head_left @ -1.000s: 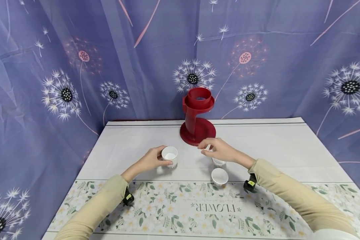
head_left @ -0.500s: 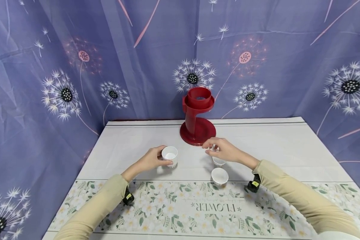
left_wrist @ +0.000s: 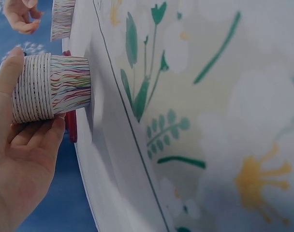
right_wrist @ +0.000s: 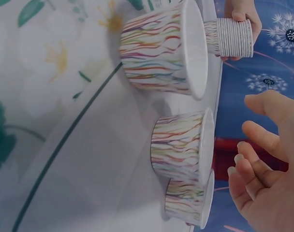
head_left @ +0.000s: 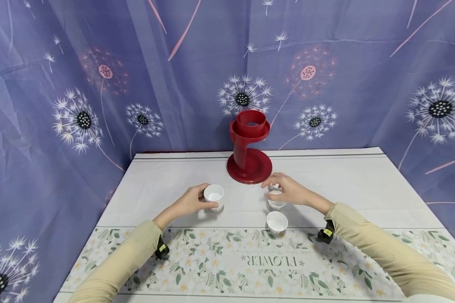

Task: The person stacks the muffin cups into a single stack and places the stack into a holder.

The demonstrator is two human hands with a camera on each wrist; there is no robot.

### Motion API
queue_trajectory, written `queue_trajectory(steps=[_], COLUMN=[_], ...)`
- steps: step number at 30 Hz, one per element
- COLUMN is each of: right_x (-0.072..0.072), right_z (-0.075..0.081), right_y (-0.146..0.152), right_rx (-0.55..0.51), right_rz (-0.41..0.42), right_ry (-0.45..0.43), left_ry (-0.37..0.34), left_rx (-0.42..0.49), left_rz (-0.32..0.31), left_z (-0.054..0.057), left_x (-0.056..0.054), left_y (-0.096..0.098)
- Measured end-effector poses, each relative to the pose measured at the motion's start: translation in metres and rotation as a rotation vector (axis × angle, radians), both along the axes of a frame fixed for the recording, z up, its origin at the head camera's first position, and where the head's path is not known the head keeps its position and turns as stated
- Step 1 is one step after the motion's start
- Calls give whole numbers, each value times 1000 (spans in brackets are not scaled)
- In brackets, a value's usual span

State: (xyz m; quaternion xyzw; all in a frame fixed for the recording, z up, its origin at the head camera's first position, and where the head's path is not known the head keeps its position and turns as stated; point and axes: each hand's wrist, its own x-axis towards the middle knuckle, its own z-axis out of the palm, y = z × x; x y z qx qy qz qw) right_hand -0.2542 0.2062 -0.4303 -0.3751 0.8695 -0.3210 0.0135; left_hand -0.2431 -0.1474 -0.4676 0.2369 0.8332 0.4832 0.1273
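My left hand (head_left: 189, 201) grips a stack of white paper cups (head_left: 214, 197) from its left side. The left wrist view shows the stack's (left_wrist: 52, 87) packed rims and wavy multicoloured stripes, with fingers and thumb around it. Three single paper cups stand upright in a row on the right: a near cup (head_left: 277, 222), a middle cup (head_left: 277, 205) and a far cup (right_wrist: 188, 203). My right hand (head_left: 290, 191) hovers over the far two, partly covering them in the head view. Its fingers are loosely bent and hold nothing in the right wrist view.
Behind the cups stands a red stand (head_left: 240, 155) with a round base and a red funnel-like cup (head_left: 252, 122) in its upper ring. A white tablecloth with a floral band (head_left: 212, 261) covers the table. A purple dandelion curtain (head_left: 197, 84) hangs behind.
My right hand has drifted a little to the right, and more of the cups beneath it shows. My left hand and the stack have stayed put.
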Motion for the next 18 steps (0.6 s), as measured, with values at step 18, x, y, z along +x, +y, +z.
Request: queue_trajectory(steps=[18], right_x=[7], right_z=[-1], right_y=[17], right_rx=[143], right_rz=[-23], right_ry=[-101], left_ry=[17], left_rx=[-5], left_rz=[-1], left_z=[-2], left_x=[-1], left_y=[0])
